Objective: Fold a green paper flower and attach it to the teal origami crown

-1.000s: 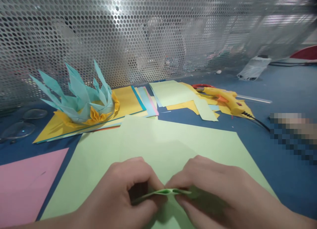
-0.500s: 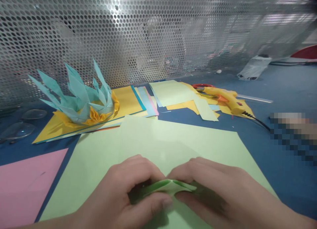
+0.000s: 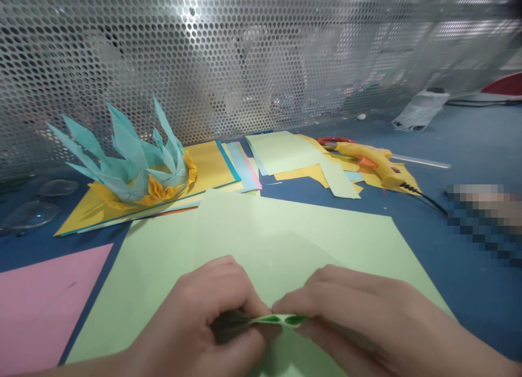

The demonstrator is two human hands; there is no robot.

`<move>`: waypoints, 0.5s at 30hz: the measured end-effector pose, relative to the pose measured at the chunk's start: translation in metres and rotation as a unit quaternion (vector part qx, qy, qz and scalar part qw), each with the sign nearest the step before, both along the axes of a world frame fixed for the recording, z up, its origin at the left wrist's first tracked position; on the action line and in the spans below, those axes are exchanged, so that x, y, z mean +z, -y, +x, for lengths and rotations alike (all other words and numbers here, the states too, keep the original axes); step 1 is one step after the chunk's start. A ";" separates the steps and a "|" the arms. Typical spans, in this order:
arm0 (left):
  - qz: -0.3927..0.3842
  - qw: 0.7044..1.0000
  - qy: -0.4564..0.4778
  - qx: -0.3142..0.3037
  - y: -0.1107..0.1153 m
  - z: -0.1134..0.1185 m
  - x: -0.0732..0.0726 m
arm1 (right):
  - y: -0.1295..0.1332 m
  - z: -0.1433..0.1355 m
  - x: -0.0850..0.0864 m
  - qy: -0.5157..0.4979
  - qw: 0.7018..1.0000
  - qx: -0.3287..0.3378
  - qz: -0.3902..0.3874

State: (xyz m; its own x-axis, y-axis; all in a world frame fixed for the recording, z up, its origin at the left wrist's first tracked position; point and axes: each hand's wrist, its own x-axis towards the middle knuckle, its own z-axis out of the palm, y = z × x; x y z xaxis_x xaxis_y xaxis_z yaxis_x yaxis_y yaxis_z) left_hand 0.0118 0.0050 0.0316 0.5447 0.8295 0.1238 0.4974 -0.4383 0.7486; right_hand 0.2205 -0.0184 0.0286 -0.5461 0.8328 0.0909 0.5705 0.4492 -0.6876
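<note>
A small piece of folded light green paper [image 3: 281,319] is pinched between both hands, low in the middle of the view. My left hand [image 3: 207,306] grips its left side between thumb and fingers. On the right side, my right hand [image 3: 350,306] holds it the same way, fingers above and thumb below. Between the hands the edge shows two narrow pockets with darker green inside; the rest of the folded paper is hidden by the fingers. Beneath lies a large light green sheet [image 3: 261,230] on the blue table.
A light blue and yellow folded-paper crown shape [image 3: 134,165] stands on stacked coloured sheets [image 3: 212,165] at left. Glasses [image 3: 30,214] and a pink sheet [image 3: 44,301] lie nearby. Paper scraps [image 3: 285,154] and a yellow glue gun [image 3: 375,162] lie behind, before a perforated metal panel [image 3: 228,56].
Both hands have pressed closer around the folded paper. Its edge now looks flatter and narrower, with two small openings showing. The other things have stayed in place.
</note>
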 end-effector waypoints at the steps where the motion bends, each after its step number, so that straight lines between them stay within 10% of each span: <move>1: 0.002 1.000 0.000 -0.006 0.000 0.000 -0.001 | 0.000 -0.001 0.001 -0.003 1.000 0.002 0.002; 15: 0.065 0.995 -0.003 -0.082 -0.003 -0.005 -0.014 | 0.001 -0.005 0.000 -0.062 0.998 0.003 0.025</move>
State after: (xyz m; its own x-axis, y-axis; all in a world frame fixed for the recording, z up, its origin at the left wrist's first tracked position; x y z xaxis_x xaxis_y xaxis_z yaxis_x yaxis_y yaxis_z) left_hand 0.0071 0.0082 0.0174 0.6726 0.7065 0.2202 0.4149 -0.6064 0.6783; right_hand 0.2153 -0.0193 0.0282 -0.5323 0.8227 0.1996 0.4802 0.4876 -0.7292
